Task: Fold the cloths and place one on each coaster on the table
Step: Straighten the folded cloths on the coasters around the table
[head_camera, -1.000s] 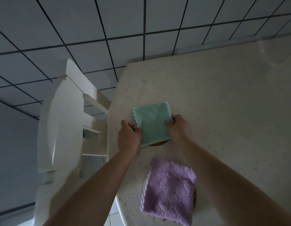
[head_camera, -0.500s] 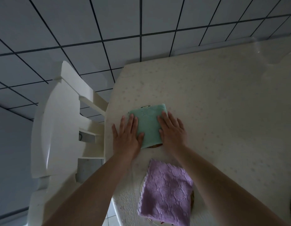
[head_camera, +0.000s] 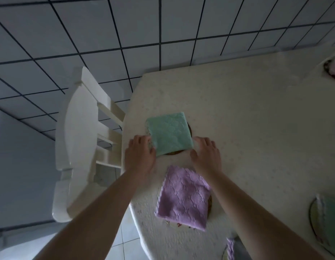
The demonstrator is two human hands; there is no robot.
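Where the table [head_camera: 256, 113] narrows toward its left edge, a folded green cloth [head_camera: 169, 136] lies on a brown coaster [head_camera: 172, 152], of which only slivers show at the cloth's near and right sides. Left hand [head_camera: 139, 156]: fingers relaxed, tips touching the cloth's left edge. Right hand [head_camera: 206, 153]: fingers spread and relaxed, tips just beside the cloth's near right corner; contact cannot be told. Folded purple cloth [head_camera: 183, 197]: on a second coaster [head_camera: 210, 203] near the table's front edge. White chair [head_camera: 78, 139]: beside the left edge, on the tiled floor [head_camera: 87, 34].
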